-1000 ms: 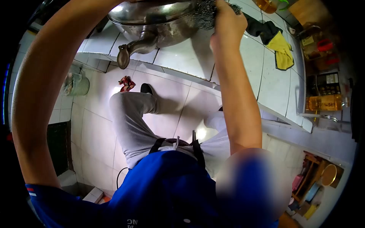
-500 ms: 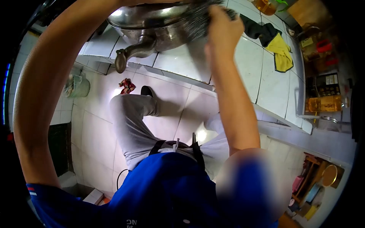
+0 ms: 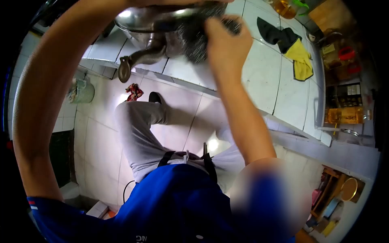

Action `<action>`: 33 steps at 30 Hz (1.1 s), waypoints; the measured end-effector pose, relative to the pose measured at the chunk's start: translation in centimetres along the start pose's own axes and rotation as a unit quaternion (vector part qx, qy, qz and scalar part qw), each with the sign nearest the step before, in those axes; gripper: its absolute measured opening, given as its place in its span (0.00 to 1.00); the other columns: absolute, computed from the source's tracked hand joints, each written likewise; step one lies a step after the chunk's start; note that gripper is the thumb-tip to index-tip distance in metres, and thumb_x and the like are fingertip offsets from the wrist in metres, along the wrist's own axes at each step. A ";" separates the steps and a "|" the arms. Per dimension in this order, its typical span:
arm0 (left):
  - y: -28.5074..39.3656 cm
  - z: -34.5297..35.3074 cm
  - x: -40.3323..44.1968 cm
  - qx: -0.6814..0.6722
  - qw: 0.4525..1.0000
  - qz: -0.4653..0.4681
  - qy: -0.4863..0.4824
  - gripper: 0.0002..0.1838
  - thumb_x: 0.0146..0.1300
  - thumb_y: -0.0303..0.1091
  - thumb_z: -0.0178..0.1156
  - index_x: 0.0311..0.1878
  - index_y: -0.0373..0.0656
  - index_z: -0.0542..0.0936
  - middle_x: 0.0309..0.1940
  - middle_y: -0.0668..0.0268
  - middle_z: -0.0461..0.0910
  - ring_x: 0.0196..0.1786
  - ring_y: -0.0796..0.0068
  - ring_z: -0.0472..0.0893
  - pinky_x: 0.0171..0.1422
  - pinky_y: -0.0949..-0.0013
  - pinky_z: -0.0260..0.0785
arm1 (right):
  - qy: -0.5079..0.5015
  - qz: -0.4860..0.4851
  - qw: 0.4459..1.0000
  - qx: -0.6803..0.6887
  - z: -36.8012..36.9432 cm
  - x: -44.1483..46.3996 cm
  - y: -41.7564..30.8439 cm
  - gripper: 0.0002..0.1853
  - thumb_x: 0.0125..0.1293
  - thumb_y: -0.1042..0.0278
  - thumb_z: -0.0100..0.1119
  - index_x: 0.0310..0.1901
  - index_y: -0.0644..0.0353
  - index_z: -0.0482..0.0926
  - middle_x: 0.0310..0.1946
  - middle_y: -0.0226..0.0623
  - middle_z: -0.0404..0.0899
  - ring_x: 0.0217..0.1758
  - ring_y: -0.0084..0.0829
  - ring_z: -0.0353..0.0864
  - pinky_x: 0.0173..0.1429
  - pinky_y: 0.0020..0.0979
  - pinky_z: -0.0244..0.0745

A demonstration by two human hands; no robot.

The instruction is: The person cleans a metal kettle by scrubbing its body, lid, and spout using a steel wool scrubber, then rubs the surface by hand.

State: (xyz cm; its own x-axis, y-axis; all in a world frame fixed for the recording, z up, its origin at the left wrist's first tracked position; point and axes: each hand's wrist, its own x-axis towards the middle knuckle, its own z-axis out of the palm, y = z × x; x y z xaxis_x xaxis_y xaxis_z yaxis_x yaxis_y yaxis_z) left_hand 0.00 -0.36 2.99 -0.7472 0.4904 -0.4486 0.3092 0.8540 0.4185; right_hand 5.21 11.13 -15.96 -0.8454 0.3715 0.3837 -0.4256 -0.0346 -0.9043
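A shiny metal kettle [image 3: 142, 24] with a curved spout [image 3: 148, 56] stands on the white-tiled counter [image 3: 263, 77], its top cut off by the frame edge. My right hand [image 3: 229, 42] is closed around a dark, stringy scouring pad [image 3: 194, 44], blurred by motion. The pad lies against the kettle's right side, to the right of the spout. Of my left hand [image 3: 178, 2] only a strip of skin shows along the top edge, above the kettle; its fingers are hidden.
A black-and-yellow cloth [image 3: 298, 56] lies on the counter to the right. Bottles of amber liquid [image 3: 344, 115] stand at the right by the wall. A red patterned rag [image 3: 133, 92] and a bucket [image 3: 84, 91] are on the floor below.
My right hand and the scouring pad have moved left and down along the kettle's side, covering more of its body. The kettle stays in about the same place.
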 end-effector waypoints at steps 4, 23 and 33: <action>-1.2 2.6 -0.9 -0.045 0.996 0.079 -0.013 0.31 0.72 0.58 0.45 0.44 0.37 0.86 0.36 0.53 0.85 0.39 0.66 0.83 0.46 0.63 0.75 | 0.053 0.124 0.984 0.112 -2.3 6.1 1.9 0.06 0.58 0.74 0.63 0.36 0.65 0.79 0.30 0.35 0.81 0.30 0.28 0.79 0.37 0.30 0.74; 2.3 2.0 -1.2 0.110 0.990 -0.076 0.054 0.30 0.78 0.53 0.39 0.32 0.39 0.81 0.13 0.70 0.67 0.13 0.79 0.64 0.13 0.65 0.54 | -0.009 0.220 0.965 0.142 -7.4 3.7 -0.1 0.12 0.62 0.81 0.57 0.48 0.66 0.75 0.37 0.37 0.81 0.37 0.27 0.81 0.44 0.29 0.80; 0.3 2.8 -1.1 0.362 0.926 0.101 0.035 0.19 0.80 0.45 0.42 0.55 0.41 0.76 0.27 0.53 0.77 0.25 0.68 0.80 0.22 0.64 0.69 | -0.049 0.077 0.995 0.030 -2.5 2.7 -1.8 0.15 0.62 0.78 0.58 0.51 0.65 0.73 0.37 0.35 0.79 0.36 0.21 0.77 0.42 0.22 0.74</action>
State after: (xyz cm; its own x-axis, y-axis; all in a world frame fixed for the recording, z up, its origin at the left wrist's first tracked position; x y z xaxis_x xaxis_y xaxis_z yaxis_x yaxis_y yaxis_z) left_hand 2.55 -0.14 1.39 -0.6597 0.6624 -0.3550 0.7412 0.6516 -0.1613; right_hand 4.53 14.51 -13.77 -0.9280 0.2661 0.2607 -0.3048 -0.1397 -0.9421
